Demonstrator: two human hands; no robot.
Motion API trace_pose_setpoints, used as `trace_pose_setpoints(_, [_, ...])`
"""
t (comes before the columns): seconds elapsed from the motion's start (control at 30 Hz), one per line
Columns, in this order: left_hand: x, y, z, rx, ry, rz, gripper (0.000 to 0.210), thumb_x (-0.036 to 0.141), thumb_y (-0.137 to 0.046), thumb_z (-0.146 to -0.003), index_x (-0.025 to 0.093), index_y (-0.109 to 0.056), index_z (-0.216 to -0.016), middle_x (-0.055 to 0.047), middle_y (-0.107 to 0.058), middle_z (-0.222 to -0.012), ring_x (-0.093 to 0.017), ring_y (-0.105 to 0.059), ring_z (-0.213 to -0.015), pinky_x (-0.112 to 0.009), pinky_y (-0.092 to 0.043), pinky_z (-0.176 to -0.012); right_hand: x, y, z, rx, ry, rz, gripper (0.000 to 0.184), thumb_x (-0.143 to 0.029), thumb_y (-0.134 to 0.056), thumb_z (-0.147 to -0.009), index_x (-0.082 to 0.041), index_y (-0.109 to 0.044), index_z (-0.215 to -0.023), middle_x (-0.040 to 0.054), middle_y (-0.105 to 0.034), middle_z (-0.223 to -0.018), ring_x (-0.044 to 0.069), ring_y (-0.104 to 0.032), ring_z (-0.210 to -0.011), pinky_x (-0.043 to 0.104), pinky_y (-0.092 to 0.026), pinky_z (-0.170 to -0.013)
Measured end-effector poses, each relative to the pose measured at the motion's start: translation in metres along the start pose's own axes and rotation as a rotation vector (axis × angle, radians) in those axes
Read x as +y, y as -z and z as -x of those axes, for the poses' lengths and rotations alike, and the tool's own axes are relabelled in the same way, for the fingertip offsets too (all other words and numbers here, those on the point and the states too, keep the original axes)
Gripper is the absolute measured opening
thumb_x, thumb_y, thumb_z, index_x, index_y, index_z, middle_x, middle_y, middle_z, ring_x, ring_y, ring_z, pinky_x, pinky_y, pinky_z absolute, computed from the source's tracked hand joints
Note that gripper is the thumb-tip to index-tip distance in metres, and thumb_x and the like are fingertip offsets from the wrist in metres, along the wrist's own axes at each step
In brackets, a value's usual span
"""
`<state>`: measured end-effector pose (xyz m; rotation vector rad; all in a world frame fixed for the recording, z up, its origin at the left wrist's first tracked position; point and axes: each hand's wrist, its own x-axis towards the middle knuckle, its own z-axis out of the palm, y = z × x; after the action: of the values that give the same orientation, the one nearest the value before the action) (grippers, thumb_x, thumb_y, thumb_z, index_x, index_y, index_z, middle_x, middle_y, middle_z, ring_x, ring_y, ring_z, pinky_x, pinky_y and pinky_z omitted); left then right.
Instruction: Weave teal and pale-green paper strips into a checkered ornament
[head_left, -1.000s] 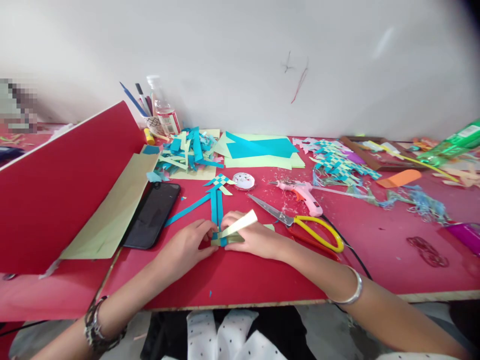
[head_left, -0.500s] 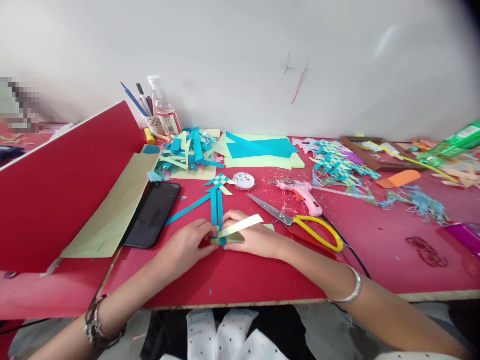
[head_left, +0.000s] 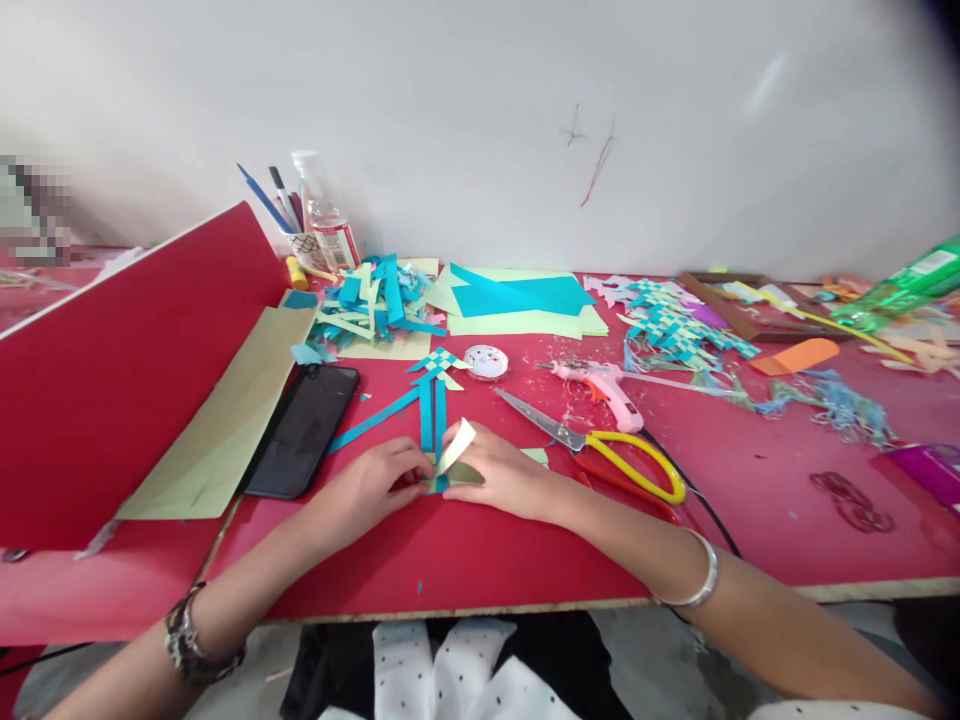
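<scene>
Left hand (head_left: 384, 478), right hand (head_left: 511, 474): both pinching blue and pale-green paper strips (head_left: 456, 448); beneath grip, red tabletop (head_left: 487, 560); beyond, white wall (head_left: 465, 120).

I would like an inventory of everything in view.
Paper strips: several, blue, cream, at hands
Checkered piece: one, blue, cream, centre
Strip pile: one, mixed, back left
Sheets: several, blue, greenish, back centre
Woven pieces: several, mixed, back right
Phone: one, black, left
Dish: one, white, centre
Glue gun: one, pink, right
Scissors: one, yellow, red, right
Clear bottle: one, colourless, back left
Green bottle: one, green, right
Pen cup: one, white, back left
Panel: one, red, left
Table: one, red, below
Small scraps: uncounted, mixed, right
Left hand: one, bare, on strips
Right hand: one, bare, on strips
</scene>
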<state>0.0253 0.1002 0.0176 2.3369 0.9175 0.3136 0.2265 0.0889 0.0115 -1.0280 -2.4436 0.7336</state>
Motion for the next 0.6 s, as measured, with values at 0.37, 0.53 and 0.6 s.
trace_pose_setpoints(0.37, [-0.003, -0.003, 0.003, 0.119, -0.050, -0.090, 0.018, 0.030, -0.047, -0.084, 0.021, -0.057, -0.096, -0.006, -0.053, -0.107, -0.019, -0.051, -0.099, -0.030, -0.042, -0.084, -0.001, 0.002, 0.001, 0.002, 0.018, -0.008, 0.010, -0.025, -0.058, -0.077, -0.017, -0.058, -0.084, 0.0072, -0.052, -0.100, 0.017, -0.048, -0.095, 0.029, -0.040, -0.083])
trace_pose_setpoints(0.53, [-0.006, -0.004, 0.003, 0.071, -0.043, -0.132, 0.021, 0.029, -0.048, -0.084, 0.021, -0.057, -0.101, -0.005, -0.058, -0.104, -0.019, -0.053, -0.097, -0.029, -0.043, -0.083, -0.011, 0.010, 0.009, 0.039, -0.139, -0.155, 0.033, -0.036, -0.065, -0.069, -0.020, -0.049, -0.093, 0.0044, -0.051, -0.100, 0.016, -0.050, -0.093, 0.029, -0.042, -0.080])
trace_pose_setpoints(0.6, [-0.006, -0.002, 0.001, 0.048, -0.048, -0.178, 0.021, 0.029, -0.048, -0.083, 0.021, -0.058, -0.101, -0.005, -0.058, -0.105, -0.019, -0.054, -0.096, -0.029, -0.043, -0.082, -0.018, 0.013, 0.012, 0.112, -0.265, -0.229, 0.049, -0.044, -0.067, -0.063, -0.021, -0.042, -0.099, 0.0039, -0.051, -0.100, 0.017, -0.051, -0.090, 0.029, -0.043, -0.076])
